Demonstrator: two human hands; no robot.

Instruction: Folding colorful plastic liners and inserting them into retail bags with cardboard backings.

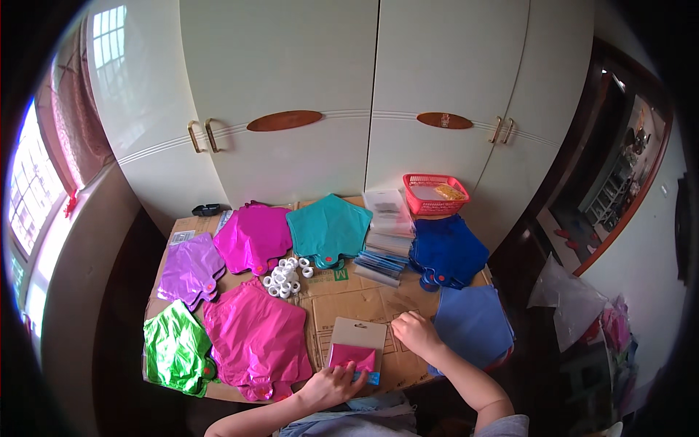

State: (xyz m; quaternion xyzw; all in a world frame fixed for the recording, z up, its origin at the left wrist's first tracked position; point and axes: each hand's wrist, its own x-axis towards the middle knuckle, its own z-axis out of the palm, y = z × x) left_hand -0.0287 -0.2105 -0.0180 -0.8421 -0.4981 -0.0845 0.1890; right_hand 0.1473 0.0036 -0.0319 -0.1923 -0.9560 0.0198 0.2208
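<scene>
Head: cardboard (360,302) before pale wardrobe (313,65)

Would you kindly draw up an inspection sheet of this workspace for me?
Surface: brown cardboard.
Job's things: small pink foil piece at the lower part of a hang-hole card; coloured foil shapes around them.
Clutter: white rings, a packet stack and a red basket.
Hands: left hand touches the pink foil; right hand beside the card, grip unclear.
Cables: nothing seen.
Surroundings: white cabinet behind; window at left.
</scene>
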